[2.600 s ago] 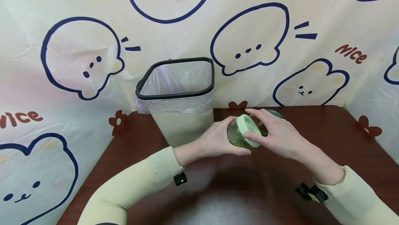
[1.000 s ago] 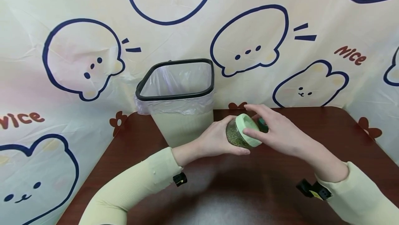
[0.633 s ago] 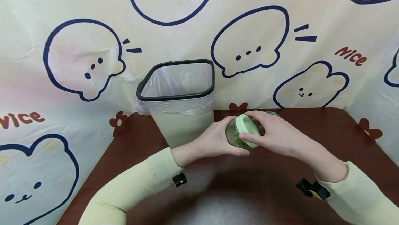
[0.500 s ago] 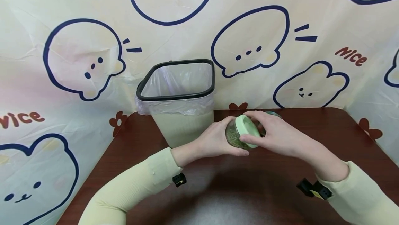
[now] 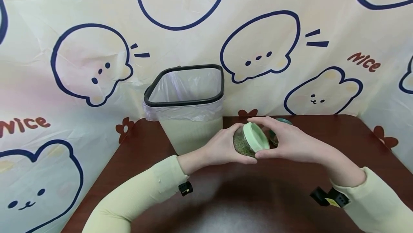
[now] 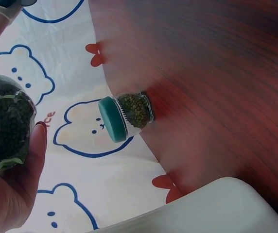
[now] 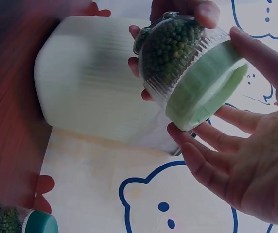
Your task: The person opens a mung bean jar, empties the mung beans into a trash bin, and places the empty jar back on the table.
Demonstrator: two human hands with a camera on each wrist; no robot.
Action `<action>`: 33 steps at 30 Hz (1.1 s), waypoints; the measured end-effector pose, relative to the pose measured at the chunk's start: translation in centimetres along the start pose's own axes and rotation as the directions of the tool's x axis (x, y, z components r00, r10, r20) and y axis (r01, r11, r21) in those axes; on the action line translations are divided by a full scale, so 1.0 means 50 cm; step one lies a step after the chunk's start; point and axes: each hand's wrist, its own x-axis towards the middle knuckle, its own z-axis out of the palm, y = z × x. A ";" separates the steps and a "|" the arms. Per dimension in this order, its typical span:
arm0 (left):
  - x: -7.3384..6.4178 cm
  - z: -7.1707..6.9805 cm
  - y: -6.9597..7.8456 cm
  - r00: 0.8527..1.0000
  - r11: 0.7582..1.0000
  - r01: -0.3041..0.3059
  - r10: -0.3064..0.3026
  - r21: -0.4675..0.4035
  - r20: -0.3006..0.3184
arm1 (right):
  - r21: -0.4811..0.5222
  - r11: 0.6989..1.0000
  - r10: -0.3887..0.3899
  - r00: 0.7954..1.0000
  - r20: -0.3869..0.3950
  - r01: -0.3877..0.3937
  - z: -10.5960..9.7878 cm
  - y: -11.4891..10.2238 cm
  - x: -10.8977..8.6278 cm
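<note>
A glass jar of small green grains (image 5: 242, 144) is held up tilted above the table, its pale green lid (image 5: 257, 136) facing right. My left hand (image 5: 217, 150) grips the jar's body from the left. With thumb and fingertips on opposite edges, my right hand (image 5: 293, 142) pinches the lid, as the right wrist view also shows around the lid's rim (image 7: 207, 90). The lid sits on the jar. Behind my right hand, a second grain-filled jar (image 6: 135, 109) with a teal lid (image 6: 112, 120) stands on the table, partly hidden in the head view.
A cream trash can (image 5: 193, 131) with a black rim and a thin plastic liner stands at the back, left of the jars. The dark reddish-brown table (image 5: 145, 143) ends against a cartoon-printed curtain (image 5: 258, 93).
My right fingers lift off the lid and come back to it more than once. The thumb has moved down from the lid's face to its lower edge. My left hand keeps its grip.
</note>
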 end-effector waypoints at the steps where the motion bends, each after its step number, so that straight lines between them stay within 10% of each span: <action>1: -0.001 0.001 -0.001 1.000 1.000 0.001 -0.001 0.001 -0.001 | 0.008 1.000 -0.008 1.000 0.006 0.008 0.001 0.001 0.000; 33: 0.000 0.002 -0.005 1.000 1.000 -0.001 0.001 -0.011 -0.009 | -0.124 0.989 0.083 0.997 -0.007 -0.083 0.003 -0.031 0.019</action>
